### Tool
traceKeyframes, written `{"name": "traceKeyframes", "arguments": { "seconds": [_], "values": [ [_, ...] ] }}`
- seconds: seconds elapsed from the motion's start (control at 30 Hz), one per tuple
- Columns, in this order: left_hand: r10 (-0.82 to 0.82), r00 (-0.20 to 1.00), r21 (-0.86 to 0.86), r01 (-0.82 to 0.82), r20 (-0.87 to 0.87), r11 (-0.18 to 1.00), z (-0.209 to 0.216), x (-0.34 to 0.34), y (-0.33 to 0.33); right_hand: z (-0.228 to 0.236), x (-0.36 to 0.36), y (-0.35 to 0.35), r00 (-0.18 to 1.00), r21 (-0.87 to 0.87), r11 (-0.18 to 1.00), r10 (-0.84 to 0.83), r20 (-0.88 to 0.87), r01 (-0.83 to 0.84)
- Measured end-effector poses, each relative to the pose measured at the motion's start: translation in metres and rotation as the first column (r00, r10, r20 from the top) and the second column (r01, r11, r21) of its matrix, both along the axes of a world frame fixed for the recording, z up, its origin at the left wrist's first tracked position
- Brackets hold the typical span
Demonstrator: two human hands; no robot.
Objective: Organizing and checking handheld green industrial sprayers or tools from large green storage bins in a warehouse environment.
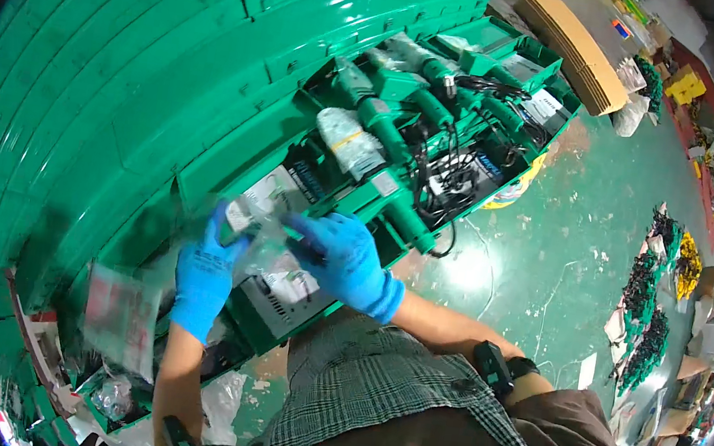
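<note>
A: What is done, and what is left, along your row of cases, near to far?

B: Nearest, a clear plastic bag (263, 254) is between my hands, above an open green case (248, 312) that bears a printed booklet (287, 284). I judge the work on this bag to be under way, not finished. Beyond it lie a white printed sheet (274, 187), a clear-wrapped bundle (349, 143) with a yellow band, and green corded power tools (383, 127) among black cables (461, 183). The far part looks fuller; the visible cases stand open, so closing them appears left. Farthest, a cardboard stack (573, 53) lies beside the row's end.

A: And the pose of each hand?

B: My left forearm rises steeply from the lower edge; the blue-gloved left hand (205, 280) points thumb and forefinger upward, somewhat apart, at the bag. My right forearm slants in from the right, its blue-gloved right hand (347, 262) reaching leftward with bent fingers at the bag's other side. Blur hides both sets of fingertips: I cannot tell whether either is closed on the plastic.
</note>
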State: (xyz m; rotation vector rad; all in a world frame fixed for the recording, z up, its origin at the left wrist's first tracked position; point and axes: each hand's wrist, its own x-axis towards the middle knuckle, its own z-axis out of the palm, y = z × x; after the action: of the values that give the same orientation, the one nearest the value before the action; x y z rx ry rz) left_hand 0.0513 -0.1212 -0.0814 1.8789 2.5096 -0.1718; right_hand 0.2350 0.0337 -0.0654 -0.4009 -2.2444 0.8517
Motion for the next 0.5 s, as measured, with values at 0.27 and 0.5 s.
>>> {"name": "traceKeyframes", "arguments": {
  "seconds": [0.27,0.5],
  "values": [
    [-0.070,0.961,-0.245,0.002,-0.267,0.970,0.021,0.064,0.074,0.005,0.044,0.078,0.994,-0.488,0.873,0.032,0.104,0.024],
    [0.522,0.835,0.036,-0.536,0.175,0.844,-0.007,0.039,0.086,0.013,0.049,0.055,0.989,0.054,0.991,0.116,0.088,-0.121]
  ]
}}
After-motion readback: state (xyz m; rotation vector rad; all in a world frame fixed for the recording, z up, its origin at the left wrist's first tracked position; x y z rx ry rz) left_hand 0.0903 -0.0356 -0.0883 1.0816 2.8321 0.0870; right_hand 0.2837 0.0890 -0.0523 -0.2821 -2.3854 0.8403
